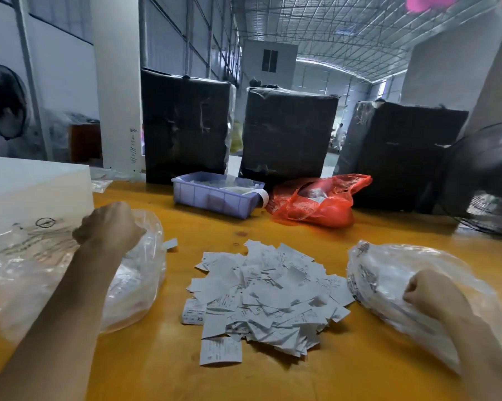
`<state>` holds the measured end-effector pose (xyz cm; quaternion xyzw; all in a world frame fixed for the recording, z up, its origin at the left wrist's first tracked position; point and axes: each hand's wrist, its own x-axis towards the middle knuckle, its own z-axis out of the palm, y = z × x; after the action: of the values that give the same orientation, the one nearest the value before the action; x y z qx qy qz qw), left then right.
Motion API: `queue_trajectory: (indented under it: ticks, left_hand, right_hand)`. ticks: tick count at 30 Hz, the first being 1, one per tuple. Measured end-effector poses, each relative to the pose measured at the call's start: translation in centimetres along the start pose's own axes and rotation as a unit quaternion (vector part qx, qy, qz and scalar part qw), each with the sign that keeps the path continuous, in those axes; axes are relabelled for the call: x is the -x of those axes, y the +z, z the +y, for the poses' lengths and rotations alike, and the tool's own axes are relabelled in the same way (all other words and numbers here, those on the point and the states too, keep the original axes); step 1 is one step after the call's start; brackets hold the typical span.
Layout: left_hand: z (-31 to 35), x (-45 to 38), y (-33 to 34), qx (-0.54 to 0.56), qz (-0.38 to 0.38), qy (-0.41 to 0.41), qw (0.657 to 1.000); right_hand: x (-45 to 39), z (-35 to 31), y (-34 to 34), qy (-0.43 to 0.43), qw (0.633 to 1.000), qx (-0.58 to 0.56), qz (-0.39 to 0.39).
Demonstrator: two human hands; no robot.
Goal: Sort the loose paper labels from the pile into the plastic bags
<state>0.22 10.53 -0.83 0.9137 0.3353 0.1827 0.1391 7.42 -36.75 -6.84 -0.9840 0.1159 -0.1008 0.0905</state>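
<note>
Since labels (265,296) are light, slippery (easily scattered), edges to be pinched; left hand (109,224), right hand (430,290) curled at plastic bags (140,287), contents of grip unclear.

label pile (265,296) mid-table | left hand (111,224) on left clear bag (137,285) | right hand (429,293) on right clear bag (388,267)

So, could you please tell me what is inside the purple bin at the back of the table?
The purple bin holds clear plastic bags and a white paper strip hanging over its rim. Anything under the bags is hidden.
</note>
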Motion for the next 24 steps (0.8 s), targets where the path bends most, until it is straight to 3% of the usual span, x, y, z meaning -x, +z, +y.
queue_trajectory:
  ticks: [5,11,15,21,24]
  left_hand:
    - [6.1,4.4,1.7,0.079,0.007,0.175,0.981]
    - [10.7,10.4,5.7,0.129,-0.086,0.369,0.917]
    - [11.6,12.5,7.4,0.142,-0.12,0.413,0.892]
    - [11.6,12.9,7.8,0.177,-0.123,0.42,0.882]
    - [11.6,12.7,7.7,0.204,-0.129,0.416,0.877]
  right_hand:
    - [0.6,-0.5,0.1,-0.064,0.996,0.001,-0.07]
    - [0.7,-1.0,0.0,-0.035,0.999,0.007,0.01]
    - [0.6,-0.5,-1.1,0.011,1.0,-0.008,0.013]
    - [1.0,0.4,-2.6,-0.02,0.982,-0.146,-0.117]
    - [1.2,-0.3,-4.1,-0.015,0.982,-0.175,-0.063]
